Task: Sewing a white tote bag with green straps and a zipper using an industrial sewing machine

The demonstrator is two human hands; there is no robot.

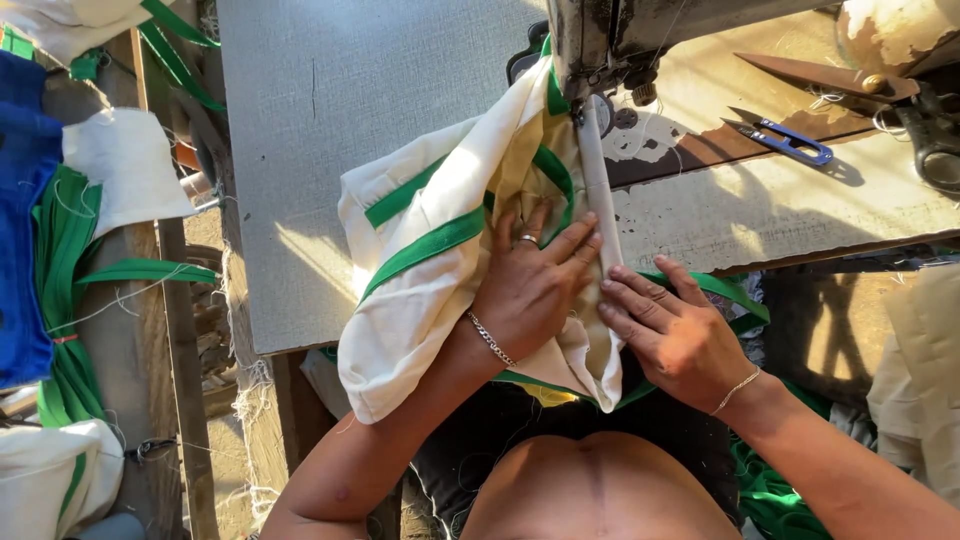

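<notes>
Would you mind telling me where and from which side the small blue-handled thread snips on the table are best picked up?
Judging by their pose, take the thread snips by the blue handle loop at the right end, coming from above with the right hand. They lie flat on the worn table with the pointed blades aimed left toward the sewing machine.

The left hand [530, 290] lies flat on a cream cloth with green trim [430, 250], its fingers [572, 240] spread toward the sewing machine [600, 40]. The right hand [675, 335] presses the cloth's folded edge just beside it — fingertips touching the seam strip running up under the machine. On the worn counter [780, 210] lie blue thread snips [785, 138] and large shears [830, 75], well apart from both hands.
</notes>
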